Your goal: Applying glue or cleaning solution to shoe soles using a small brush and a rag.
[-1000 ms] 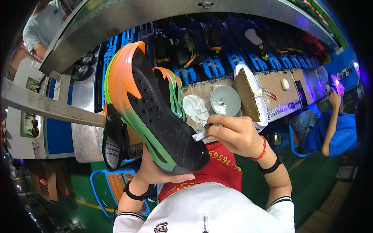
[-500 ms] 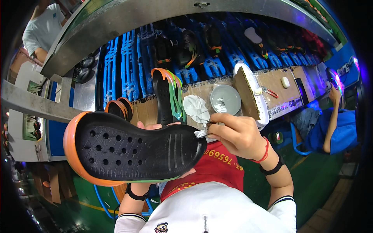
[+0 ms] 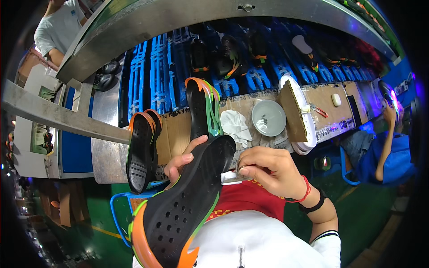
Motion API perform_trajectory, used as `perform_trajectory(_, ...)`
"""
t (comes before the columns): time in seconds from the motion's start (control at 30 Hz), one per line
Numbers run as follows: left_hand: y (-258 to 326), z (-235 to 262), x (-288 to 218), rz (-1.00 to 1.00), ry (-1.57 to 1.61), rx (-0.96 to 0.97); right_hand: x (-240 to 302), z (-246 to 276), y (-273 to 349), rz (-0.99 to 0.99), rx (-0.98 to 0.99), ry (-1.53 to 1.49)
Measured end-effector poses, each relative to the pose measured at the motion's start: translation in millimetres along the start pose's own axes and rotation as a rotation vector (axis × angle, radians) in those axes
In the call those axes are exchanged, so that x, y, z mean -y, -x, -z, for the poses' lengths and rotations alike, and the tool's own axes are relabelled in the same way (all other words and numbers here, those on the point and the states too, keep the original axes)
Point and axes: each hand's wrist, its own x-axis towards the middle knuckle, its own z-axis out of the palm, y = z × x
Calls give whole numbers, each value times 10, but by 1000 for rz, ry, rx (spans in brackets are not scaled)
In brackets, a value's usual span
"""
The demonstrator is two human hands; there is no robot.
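Note:
My left hand (image 3: 187, 157) grips a large shoe sole (image 3: 178, 210), black inside with round holes and an orange and green rim. The sole slants across my front, orange end toward me. My right hand (image 3: 273, 172) pinches a small white cloth-like pad (image 3: 229, 177) against the sole's edge near its far end; what lies inside the fingers is hidden. Just beyond stands another orange and green sole (image 3: 199, 109) on the bench. To its left is a pair of soles (image 3: 142, 152) leaning together.
On the cardboard-covered bench are a crumpled white cloth (image 3: 235, 127), a grey bowl of liquid (image 3: 268, 118), a white shoe-shaped piece (image 3: 305, 117), a red-handled tool (image 3: 318, 111) and a white oval block (image 3: 336, 100). Blue racks (image 3: 158, 73) stand behind. A co-worker (image 3: 386, 154) sits at the right.
The sole has turned from lying crosswise to slanting toward me, orange end lower. My left hand's fingers now show over its far side. My right hand has shifted slightly down with the white pad.

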Motion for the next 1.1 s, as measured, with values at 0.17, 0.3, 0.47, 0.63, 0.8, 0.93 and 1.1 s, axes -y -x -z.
perform_trajectory(0.17, 19, -1, -66, 33, -143, 13, 25, -84, -50, -11, 48, -48)
perform_trajectory(0.3, 15, 101, -92, 59, -242, 63, 35, -87, -68, 18, 70, 99)
perform_trajectory(0.47, 15, 197, -14, 2, -238, 134, -37, -79, -56, 33, 25, 262)
perform_trajectory(0.63, -28, 130, 17, -23, -224, 127, -9, -68, -46, 95, 26, 266)
perform_trajectory(0.8, -39, 98, -13, -13, -258, 112, 21, -59, -22, 98, 75, 181)
perform_trajectory(0.93, -46, 86, 4, -34, -318, 82, 24, -72, -8, 83, 102, 86)
perform_trajectory(1.1, -47, 125, 30, 14, -242, 35, 22, -86, -2, 36, 93, -25)
